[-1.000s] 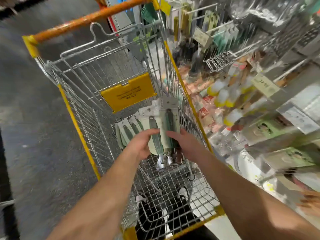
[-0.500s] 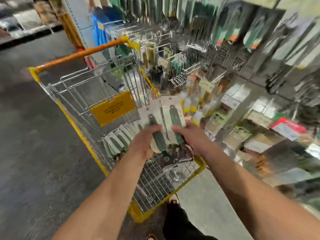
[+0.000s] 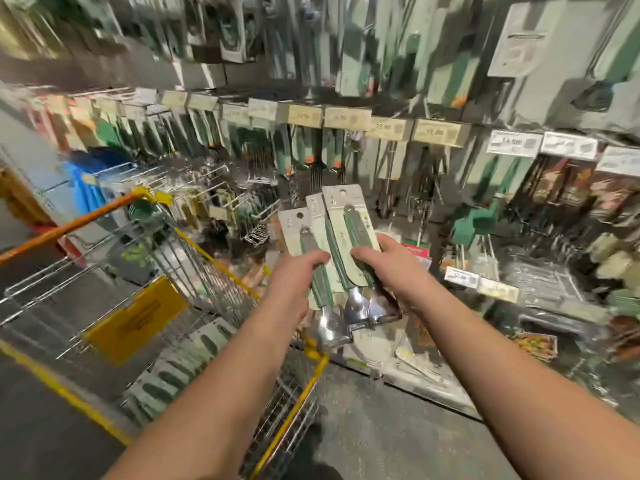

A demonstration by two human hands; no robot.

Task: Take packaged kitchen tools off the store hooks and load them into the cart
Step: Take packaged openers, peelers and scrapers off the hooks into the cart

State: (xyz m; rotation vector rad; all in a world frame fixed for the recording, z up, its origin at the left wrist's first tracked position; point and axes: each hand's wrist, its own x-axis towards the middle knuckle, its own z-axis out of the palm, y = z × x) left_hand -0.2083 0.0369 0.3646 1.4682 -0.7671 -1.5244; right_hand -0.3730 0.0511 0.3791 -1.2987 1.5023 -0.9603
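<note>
Both hands hold a fan of three packaged kitchen tools [image 3: 334, 237]: pale cards with green handles and shiny metal heads hanging below. My left hand [image 3: 294, 282] grips the leftmost handle; my right hand [image 3: 384, 268] grips the rightmost. The bundle hangs in front of the hook wall, just right of the cart's right rim. The wire cart [image 3: 214, 261], with yellow edges and an orange handle, stands at lower left. Several similar packaged tools [image 3: 180, 368] lie in its basket.
The hook wall [image 3: 346, 157] fills the upper half, with rows of green-handled tools and price tags [image 3: 438, 132]. A yellow sign [image 3: 135, 318] hangs on the cart's inner flap. Lower shelves at right hold boxed goods. Grey floor lies below my arms.
My view has swung up and right from the cart basket to the hook wall. Both hands, still holding the packaged tools, have lifted out from over the basket toward the shelves.
</note>
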